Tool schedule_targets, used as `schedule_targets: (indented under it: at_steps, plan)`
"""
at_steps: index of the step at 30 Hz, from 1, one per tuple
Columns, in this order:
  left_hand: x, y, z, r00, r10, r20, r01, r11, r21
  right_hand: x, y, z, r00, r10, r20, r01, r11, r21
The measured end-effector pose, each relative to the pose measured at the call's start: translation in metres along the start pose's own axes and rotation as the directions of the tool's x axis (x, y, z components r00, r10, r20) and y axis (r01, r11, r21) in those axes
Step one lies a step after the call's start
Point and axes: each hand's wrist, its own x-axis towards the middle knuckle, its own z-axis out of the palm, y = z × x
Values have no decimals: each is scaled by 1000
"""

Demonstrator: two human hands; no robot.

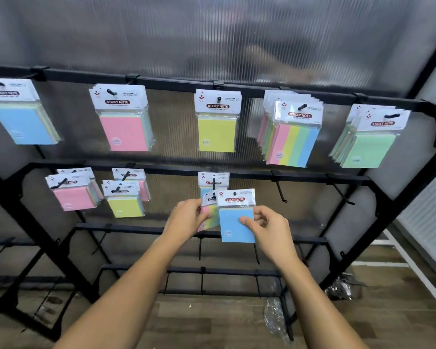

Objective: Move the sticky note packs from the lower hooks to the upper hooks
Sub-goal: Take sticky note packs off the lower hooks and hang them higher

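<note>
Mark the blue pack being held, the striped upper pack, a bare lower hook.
blue pack (233,231): head view, blue face
striped pack (292,144): head view, yellow stripe
bare lower hook (280,187): head view, shaft

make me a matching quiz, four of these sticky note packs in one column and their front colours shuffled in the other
1. sticky note pack in the right hand
2. upper middle hook pack
3. upper far-right hook front pack
4. lower far-left hook front pack

a. green
b. pink
c. blue
d. yellow

Pairs: 1-c, 2-d, 3-a, 4-b
</note>
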Motion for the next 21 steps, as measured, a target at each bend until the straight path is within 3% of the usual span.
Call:
schedule_targets:
  at_steps: [8, 15, 21]
  plan:
    - [-33, 12, -4, 999, -4, -49, 1, 999, -53, -15, 3, -6, 997, -26, 68, 19, 995, 95]
    - [-59, 4, -16, 982, -127, -139, 129, 992, 10, -15, -3, 3, 994, -69, 79, 61, 993, 100]
    - [-64, -19, -42, 970, -181, -161, 174, 983, -56, -13, -23, 30, 988, -117, 101, 108, 989, 97]
